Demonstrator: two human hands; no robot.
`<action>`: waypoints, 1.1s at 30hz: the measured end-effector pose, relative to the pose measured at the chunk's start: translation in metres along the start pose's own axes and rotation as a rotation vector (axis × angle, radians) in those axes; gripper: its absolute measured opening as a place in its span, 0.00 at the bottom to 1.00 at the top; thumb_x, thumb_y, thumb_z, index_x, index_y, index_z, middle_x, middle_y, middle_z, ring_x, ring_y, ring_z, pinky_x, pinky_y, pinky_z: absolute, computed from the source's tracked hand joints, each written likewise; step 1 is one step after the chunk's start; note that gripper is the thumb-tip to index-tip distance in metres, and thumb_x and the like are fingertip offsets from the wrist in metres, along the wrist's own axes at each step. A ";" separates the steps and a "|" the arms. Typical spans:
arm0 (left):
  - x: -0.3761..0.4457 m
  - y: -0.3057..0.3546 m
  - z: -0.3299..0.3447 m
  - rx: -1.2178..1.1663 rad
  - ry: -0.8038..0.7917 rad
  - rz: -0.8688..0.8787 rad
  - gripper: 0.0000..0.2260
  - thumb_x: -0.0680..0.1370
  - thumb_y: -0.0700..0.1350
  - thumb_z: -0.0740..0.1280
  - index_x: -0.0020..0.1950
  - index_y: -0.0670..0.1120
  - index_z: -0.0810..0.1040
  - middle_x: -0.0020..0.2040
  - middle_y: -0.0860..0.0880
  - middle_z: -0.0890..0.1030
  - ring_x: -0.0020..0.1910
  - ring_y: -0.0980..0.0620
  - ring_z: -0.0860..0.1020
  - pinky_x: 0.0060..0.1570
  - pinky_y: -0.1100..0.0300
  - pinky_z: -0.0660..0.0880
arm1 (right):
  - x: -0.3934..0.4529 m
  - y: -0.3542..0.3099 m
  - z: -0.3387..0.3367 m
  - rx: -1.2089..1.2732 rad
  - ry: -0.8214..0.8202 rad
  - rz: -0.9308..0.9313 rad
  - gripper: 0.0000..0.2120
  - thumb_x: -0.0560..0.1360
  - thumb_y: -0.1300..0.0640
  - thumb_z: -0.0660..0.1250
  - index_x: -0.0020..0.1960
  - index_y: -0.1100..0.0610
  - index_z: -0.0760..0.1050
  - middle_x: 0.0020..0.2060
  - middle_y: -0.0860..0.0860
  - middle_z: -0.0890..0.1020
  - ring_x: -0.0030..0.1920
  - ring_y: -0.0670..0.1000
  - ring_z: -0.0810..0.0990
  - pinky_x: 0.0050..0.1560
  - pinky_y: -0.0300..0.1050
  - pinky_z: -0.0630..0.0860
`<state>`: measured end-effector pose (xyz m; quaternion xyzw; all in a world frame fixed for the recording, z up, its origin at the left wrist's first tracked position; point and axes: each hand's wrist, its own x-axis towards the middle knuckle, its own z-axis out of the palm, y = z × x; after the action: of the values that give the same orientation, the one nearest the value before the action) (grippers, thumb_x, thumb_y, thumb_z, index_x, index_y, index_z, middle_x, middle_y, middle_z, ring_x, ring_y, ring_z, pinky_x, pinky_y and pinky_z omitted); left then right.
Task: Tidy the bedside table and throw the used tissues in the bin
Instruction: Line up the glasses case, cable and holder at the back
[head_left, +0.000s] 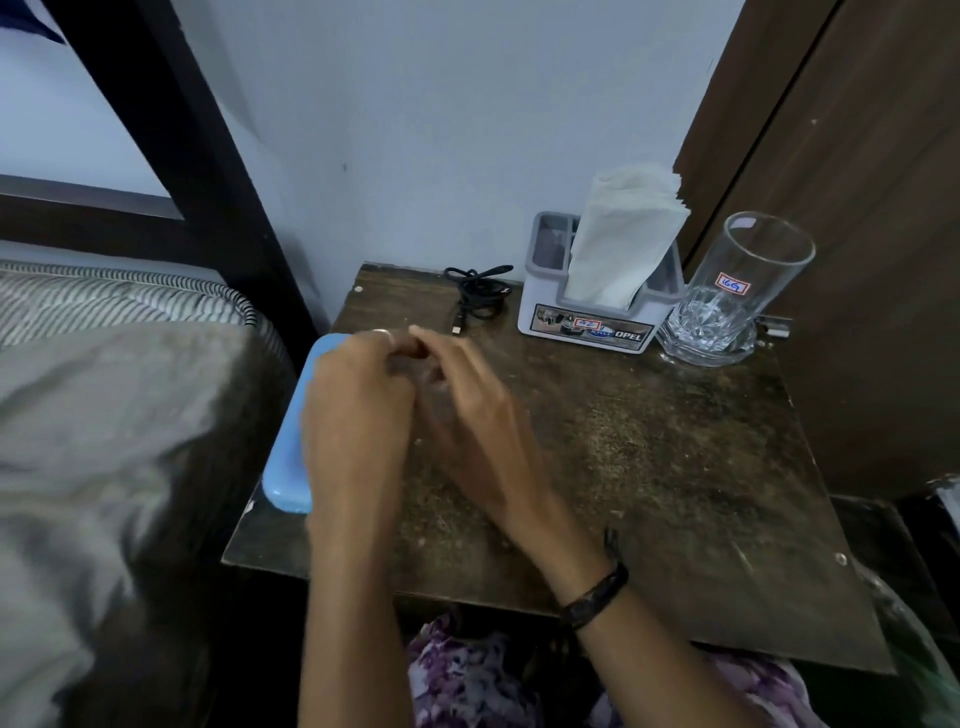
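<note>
Both hands hover blurred over the left part of the dark wooden bedside table (649, 467). My left hand (358, 415) wears a ring and partly covers a flat blue object (283, 467) lying along the table's left edge. Its fingertips meet those of my right hand (483, 431), whose fingers stretch up and left. The blur hides whether anything sits between the fingers. A grey tissue holder (587, 319) with clean white tissues (623, 244) stands at the back. No crumpled tissue shows on the table.
A coiled black cable (475, 293) lies at the back, left of the holder. An empty glass (727, 306) stands at the back right corner. A bed (104, 415) borders the table's left side, a brown door (857, 208) the right. Clear plastic (914, 623) shows at the lower right.
</note>
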<state>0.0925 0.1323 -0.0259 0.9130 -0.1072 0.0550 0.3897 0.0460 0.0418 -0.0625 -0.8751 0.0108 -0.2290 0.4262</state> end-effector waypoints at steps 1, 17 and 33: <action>0.001 -0.009 -0.012 0.016 0.004 -0.027 0.16 0.72 0.37 0.63 0.52 0.54 0.81 0.48 0.47 0.83 0.47 0.45 0.79 0.45 0.56 0.74 | -0.007 -0.010 0.006 0.036 -0.053 0.004 0.21 0.78 0.55 0.63 0.70 0.56 0.66 0.65 0.52 0.73 0.56 0.49 0.77 0.52 0.47 0.75; 0.014 -0.055 -0.009 -0.060 0.024 -0.203 0.09 0.71 0.41 0.70 0.51 0.46 0.80 0.50 0.45 0.83 0.51 0.46 0.80 0.56 0.51 0.75 | -0.007 -0.002 0.053 -0.375 -0.060 -0.093 0.26 0.70 0.53 0.72 0.63 0.55 0.67 0.60 0.53 0.73 0.56 0.53 0.73 0.40 0.47 0.79; 0.028 -0.052 0.035 -0.334 0.083 -0.125 0.18 0.73 0.36 0.67 0.62 0.48 0.74 0.57 0.49 0.79 0.50 0.60 0.78 0.51 0.70 0.74 | 0.039 0.041 0.052 -0.313 -0.001 -0.011 0.28 0.72 0.71 0.65 0.70 0.55 0.68 0.68 0.56 0.68 0.58 0.57 0.77 0.46 0.50 0.78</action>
<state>0.1330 0.1380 -0.0814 0.8375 -0.0418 0.0497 0.5426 0.1096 0.0465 -0.1057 -0.9310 0.0413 -0.2266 0.2832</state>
